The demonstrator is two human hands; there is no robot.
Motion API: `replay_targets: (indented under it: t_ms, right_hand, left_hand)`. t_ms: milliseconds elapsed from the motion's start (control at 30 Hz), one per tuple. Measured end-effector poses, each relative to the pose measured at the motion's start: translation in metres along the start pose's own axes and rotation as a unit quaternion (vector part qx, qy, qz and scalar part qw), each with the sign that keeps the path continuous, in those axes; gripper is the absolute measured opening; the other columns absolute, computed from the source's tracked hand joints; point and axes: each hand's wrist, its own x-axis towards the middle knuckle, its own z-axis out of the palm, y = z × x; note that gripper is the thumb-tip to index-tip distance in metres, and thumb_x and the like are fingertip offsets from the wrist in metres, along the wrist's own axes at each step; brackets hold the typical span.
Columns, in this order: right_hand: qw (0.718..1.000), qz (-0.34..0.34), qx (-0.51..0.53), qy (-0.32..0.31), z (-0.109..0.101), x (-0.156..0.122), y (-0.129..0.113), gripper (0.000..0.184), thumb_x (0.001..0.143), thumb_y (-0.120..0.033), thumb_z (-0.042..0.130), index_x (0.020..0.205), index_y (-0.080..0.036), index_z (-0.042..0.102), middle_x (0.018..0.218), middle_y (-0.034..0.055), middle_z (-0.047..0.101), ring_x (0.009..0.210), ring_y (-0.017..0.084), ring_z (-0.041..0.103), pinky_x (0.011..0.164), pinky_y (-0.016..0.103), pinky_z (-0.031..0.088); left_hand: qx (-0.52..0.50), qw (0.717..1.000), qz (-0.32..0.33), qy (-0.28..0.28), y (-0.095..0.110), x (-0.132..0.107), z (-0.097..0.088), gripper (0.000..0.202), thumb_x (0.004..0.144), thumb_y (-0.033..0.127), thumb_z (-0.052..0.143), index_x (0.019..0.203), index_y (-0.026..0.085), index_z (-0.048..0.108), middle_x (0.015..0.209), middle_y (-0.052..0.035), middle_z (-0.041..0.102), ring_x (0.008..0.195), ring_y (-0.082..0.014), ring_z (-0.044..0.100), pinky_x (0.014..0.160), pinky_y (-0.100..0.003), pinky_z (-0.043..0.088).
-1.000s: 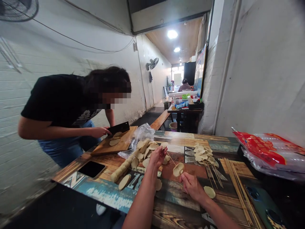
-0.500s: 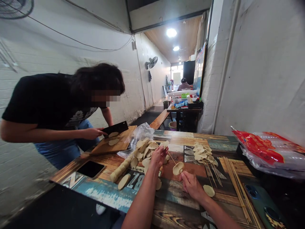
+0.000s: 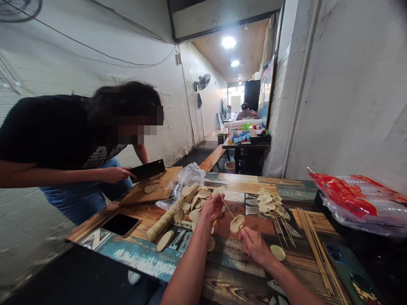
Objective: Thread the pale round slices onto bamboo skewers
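Observation:
My left hand (image 3: pixel 212 208) is closed at the upper end of a thin wooden skewer (image 3: pixel 228 207), its fingertips pinching a pale round slice (image 3: pixel 218 191). Another slice (image 3: pixel 236 223) is threaded lower on that skewer, curled into a cup. Just below it, my right hand (image 3: pixel 253 243) grips the skewer's lower end between thumb and fingers. Beside my left wrist lies a heap of loose slices (image 3: pixel 192 197). Several loaded skewers (image 3: pixel 270 203) rest to the right, slices bunched at their far ends. One flat slice (image 3: pixel 277 253) lies by my right wrist.
Across the table's left corner, a co-worker holds a black cleaver (image 3: pixel 148 170) over a cutting board (image 3: pixel 159 186). A pale segmented roll (image 3: pixel 162 222), a phone (image 3: pixel 121 224) and a plastic bag (image 3: pixel 187 178) lie nearby. Bare skewers (image 3: pixel 314 250) and red packaging (image 3: pixel 356 199) are on the right.
The co-worker's cleaver has shifted slightly left, and their body leans further left and lower. My hands and the skewer stay almost where they were.

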Motion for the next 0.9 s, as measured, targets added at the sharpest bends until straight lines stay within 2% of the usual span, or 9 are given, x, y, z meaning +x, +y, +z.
replay_targets:
  t_ms: [200,433,767,900]
  right_hand:
    - [1.000,-0.005,-0.030,0.004,-0.0011,0.0008,-0.0011,0.039,0.091,-0.050,0.026,0.067,-0.024,0.044,0.044,-0.0054,0.042,0.041,0.013,0.042,0.050,0.026,0.037]
    - [1.000,0.004,-0.021,-0.009,-0.0021,0.0016,-0.0008,0.039,0.090,-0.053,0.028,0.069,-0.024,0.044,0.043,-0.0072,0.039,0.040,0.013,0.041,0.051,0.026,0.036]
    - [1.000,-0.005,-0.020,-0.014,-0.0023,0.0003,-0.0039,0.039,0.090,-0.051,0.030,0.069,-0.023,0.047,0.042,-0.0059,0.041,0.040,0.013,0.043,0.048,0.026,0.036]
    - [1.000,0.008,-0.017,-0.024,-0.0021,0.0004,-0.0038,0.039,0.089,-0.052,0.030,0.070,-0.023,0.048,0.041,-0.0063,0.041,0.038,0.013,0.044,0.047,0.025,0.036]
  left_hand:
    - [0.003,1.000,0.006,-0.029,-0.0048,-0.0032,0.0020,0.019,0.074,0.006,0.073,0.075,0.015,0.056,0.077,-0.0033,0.069,0.072,-0.0134,0.069,0.058,-0.019,0.053]
    - [0.040,0.999,0.015,-0.008,0.0018,-0.0042,0.0011,0.013,0.081,0.012,0.069,0.076,0.014,0.057,0.073,-0.0047,0.068,0.068,-0.0132,0.068,0.057,-0.019,0.053]
    - [0.081,0.989,0.115,-0.039,-0.0062,0.0016,-0.0046,0.023,0.067,0.021,0.082,0.075,0.015,0.061,0.070,0.0002,0.065,0.070,-0.0124,0.068,0.064,-0.020,0.051]
    - [0.075,0.989,0.121,-0.037,-0.0079,0.0011,-0.0041,0.024,0.065,0.023,0.083,0.075,0.015,0.063,0.069,0.0003,0.064,0.067,-0.0118,0.066,0.063,-0.020,0.050]
